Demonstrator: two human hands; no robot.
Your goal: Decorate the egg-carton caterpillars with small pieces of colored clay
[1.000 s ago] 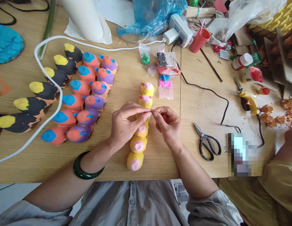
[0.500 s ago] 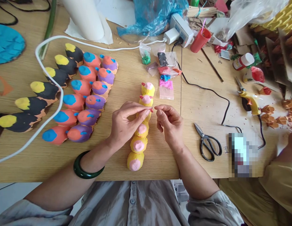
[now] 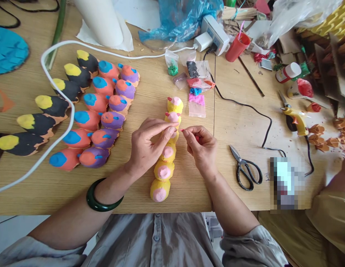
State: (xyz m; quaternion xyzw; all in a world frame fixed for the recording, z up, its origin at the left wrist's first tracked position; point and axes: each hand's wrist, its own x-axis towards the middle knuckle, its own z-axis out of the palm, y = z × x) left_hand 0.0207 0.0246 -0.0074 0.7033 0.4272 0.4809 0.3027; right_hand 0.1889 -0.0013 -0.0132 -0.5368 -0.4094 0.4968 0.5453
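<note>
A row of yellow clay-covered cups with pink tops (image 3: 164, 172) runs up the middle of the wooden table (image 3: 189, 193). My left hand (image 3: 148, 144) rests over the row's middle, thumb and forefinger stretched out and pressed on a cup. My right hand (image 3: 201, 148) hovers just right of the row, its fingers curled and pinching a tiny red bit of clay (image 3: 182, 130); more red clay shows inside its palm. A green bangle (image 3: 101, 202) sits on my left wrist.
Rows of black-yellow, orange-blue and purple cups (image 3: 86, 111) lie at the left under a white cable (image 3: 58, 137). Clay bags (image 3: 196, 100) sit beyond the yellow row. Scissors (image 3: 245, 168), a glue gun (image 3: 296, 118), a red cup (image 3: 236, 47) and a power strip (image 3: 214, 31) are at right.
My hands met at the fingertips a second ago, then parted. My left fingers have come down onto the yellow row, and my right hand now pinches a fresh red bit.
</note>
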